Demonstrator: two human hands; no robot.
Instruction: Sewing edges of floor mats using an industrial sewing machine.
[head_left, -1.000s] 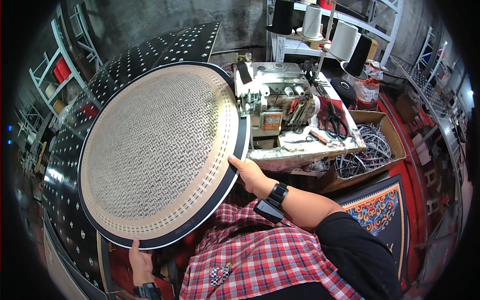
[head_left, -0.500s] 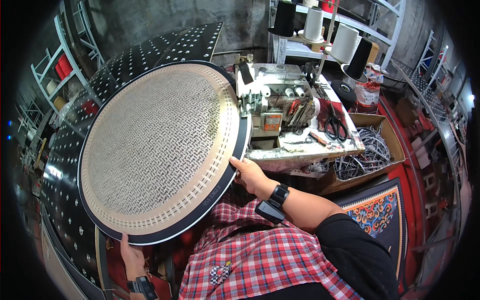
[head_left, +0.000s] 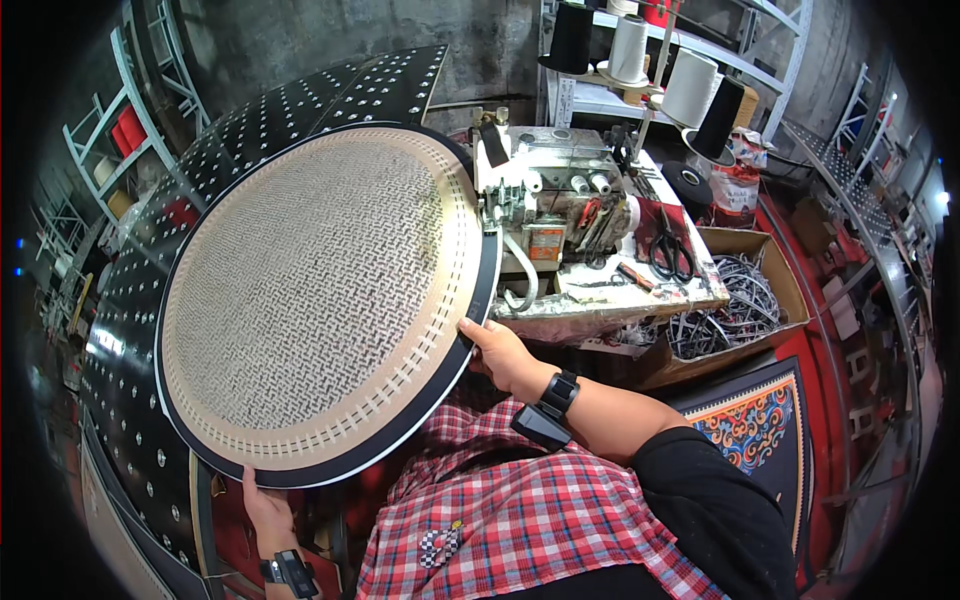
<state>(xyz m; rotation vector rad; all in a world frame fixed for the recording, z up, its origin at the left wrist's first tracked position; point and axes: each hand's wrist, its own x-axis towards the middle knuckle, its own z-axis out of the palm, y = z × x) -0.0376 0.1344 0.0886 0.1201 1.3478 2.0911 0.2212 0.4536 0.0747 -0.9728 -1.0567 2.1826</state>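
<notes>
l hand (head_left: 270, 512) touches rnd mat (head_left: 310, 295) rim; r hand (head_left: 503, 354) grips it.

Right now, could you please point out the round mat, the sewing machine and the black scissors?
Round mat (head_left: 310, 300): head view, middle of its patterned face.
Sewing machine (head_left: 560, 203): head view, front of its body.
Black scissors (head_left: 671, 247): head view, where the handles meet.

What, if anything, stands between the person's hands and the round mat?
Nothing visible does. The right hand grips the round mat at its lower right edge, thumb on top; the left hand touches its bottom edge. Its right side is at the sewing machine.
</notes>
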